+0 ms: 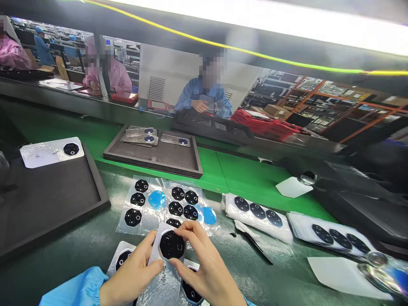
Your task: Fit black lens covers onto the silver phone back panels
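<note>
A silver phone-shaped panel (pixel 159 284) with a black octagonal piece (pixel 172 245) at its upper end is held upright near the bottom centre. My left hand (pixel 132 272) grips the panel's left edge, thumb on its face. My right hand (pixel 207 263) has its fingertips closed on the right side, at the black piece's upper and lower edges. More silver panels with black pieces (pixel 191 291) lie beneath my hands, partly hidden. Just beyond is a clear sheet (pixel 145 225) bearing several black stickers (pixel 133 217) and blue round pieces (pixel 157 199).
A dark tray (pixel 103 196) with one panel stands left; another tray (pixel 153 163) with several panels stands behind. Sticker stacks (pixel 283 231), tweezers (pixel 258 250) and white sheets (pixel 341 272) lie right. People sit beyond the green belt (pixel 242 176).
</note>
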### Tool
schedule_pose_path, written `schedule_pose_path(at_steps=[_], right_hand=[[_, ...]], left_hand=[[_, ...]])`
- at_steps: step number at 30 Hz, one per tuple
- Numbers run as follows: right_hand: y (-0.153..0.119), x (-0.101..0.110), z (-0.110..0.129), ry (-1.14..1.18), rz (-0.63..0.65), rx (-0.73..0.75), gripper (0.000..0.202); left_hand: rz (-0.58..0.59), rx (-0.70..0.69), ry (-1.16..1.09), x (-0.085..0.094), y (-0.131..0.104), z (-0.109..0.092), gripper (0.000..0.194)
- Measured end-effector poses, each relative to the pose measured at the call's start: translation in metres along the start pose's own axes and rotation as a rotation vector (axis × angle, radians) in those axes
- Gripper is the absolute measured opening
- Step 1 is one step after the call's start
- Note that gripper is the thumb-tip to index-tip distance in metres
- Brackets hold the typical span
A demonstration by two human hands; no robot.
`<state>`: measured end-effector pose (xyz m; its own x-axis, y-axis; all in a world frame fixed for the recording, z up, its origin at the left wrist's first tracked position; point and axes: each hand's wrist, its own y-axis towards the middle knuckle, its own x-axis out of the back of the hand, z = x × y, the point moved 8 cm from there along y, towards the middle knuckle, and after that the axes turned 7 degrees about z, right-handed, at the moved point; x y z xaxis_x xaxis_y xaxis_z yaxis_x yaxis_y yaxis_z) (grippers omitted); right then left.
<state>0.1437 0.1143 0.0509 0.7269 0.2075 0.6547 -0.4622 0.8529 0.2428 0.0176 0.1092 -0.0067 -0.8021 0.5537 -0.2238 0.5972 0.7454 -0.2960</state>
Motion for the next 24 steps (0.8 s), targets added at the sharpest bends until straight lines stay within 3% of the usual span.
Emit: schedule_pose_path(at_steps=[24], right_hand=[[0.0009, -0.0083, -0.0032, 0.018, 0.035, -0.006, 0.049]], left_hand=[[0.024, -0.019, -0.046, -0.0019, -0.0006, 0.0006, 0.061]])
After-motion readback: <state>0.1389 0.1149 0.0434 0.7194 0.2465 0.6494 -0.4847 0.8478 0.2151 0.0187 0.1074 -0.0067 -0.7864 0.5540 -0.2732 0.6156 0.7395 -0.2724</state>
